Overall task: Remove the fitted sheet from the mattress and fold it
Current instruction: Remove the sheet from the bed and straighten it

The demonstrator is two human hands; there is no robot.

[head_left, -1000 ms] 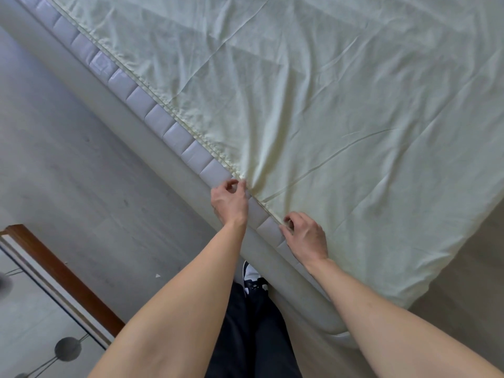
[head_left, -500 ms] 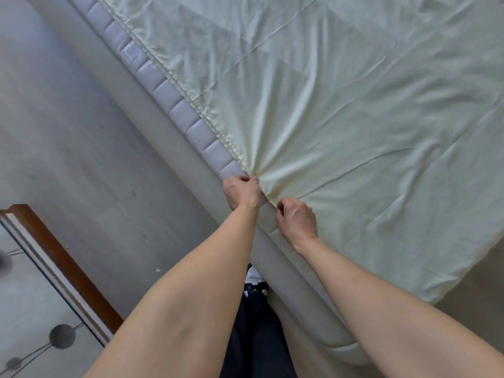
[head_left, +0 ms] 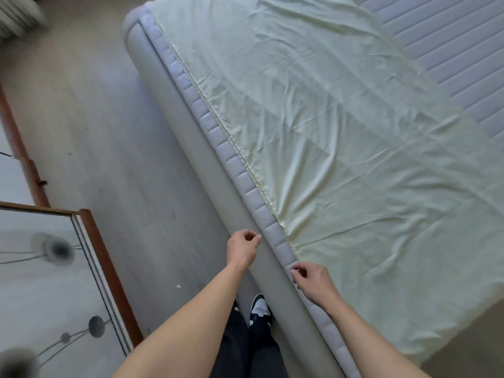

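The pale green fitted sheet lies loose and wrinkled over the mattress, which is bare at the top right. The sheet's gathered hem runs along the near top edge of the mattress. My left hand hovers over the padded bed frame, fingers loosely curled, holding nothing and apart from the sheet. My right hand sits at the mattress edge where the hem ends. Its thumb and forefinger are curled together there, and a hold on the hem cannot be made out.
Grey floor lies left of the bed. A wood-framed panel with a dark pattern stands at the lower left. My legs and a black-and-white shoe are beside the frame. A radiator is at the far top left.
Both hands gripped the sheet's hem and bunched it together. My left hand has now let go and drawn back over the frame, and the view has pulled back along the bed.
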